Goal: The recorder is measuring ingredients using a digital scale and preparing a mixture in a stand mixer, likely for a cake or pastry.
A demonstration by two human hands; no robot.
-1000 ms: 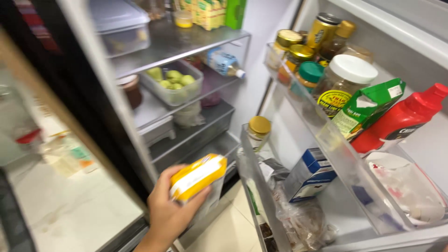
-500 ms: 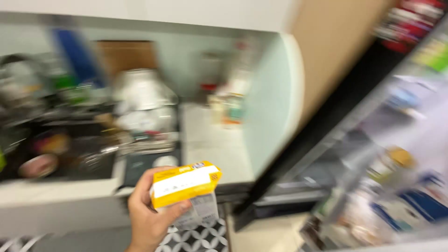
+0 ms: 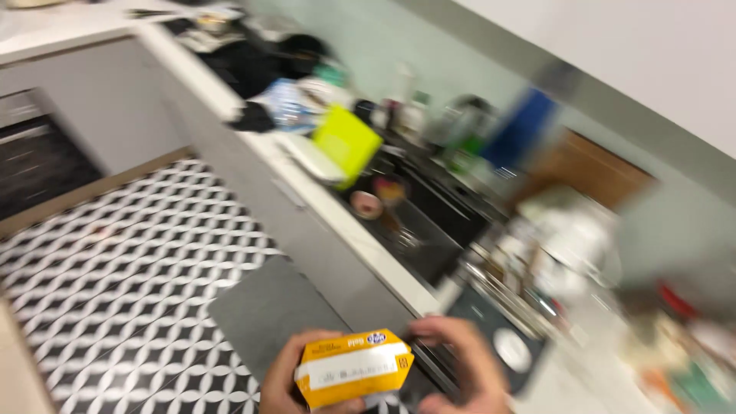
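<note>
Kitchen blur fills the view, tilted hard, as I look down from my head-worn camera: a black-and-white patterned tile floor (image 3: 130, 268) spreads across the left, with a plain grey mat (image 3: 268, 314) lying on it just in front of the cabinets. Running diagonally from upper left to lower right is a pale countertop (image 3: 337, 211) over grey cabinet fronts, crowded with smeared, hard-to-read clutter. Near its middle a bright yellow-green board (image 3: 346, 143) leans upright, touching a white plate-like shape below it. Just beyond sits a dark sink (image 3: 429, 230); inside it I can make out a small round bowl (image 3: 366, 204) with something pinkish in it and a few blurred dishes, though I cannot tell what else. Further right, a rack of pale dishes (image 3: 567, 245) is too blurred to sort out. At the bottom centre, both my hands hold a small yellow box (image 3: 354, 368) with a white label band along its side, tilted slightly and held in the air above the floor, near the cabinet edge. My left hand (image 3: 287, 379) wraps around its left end from below, fingers curled closed on it. My right hand (image 3: 464, 364) grips the right end, fingers bent over the top edge.
</note>
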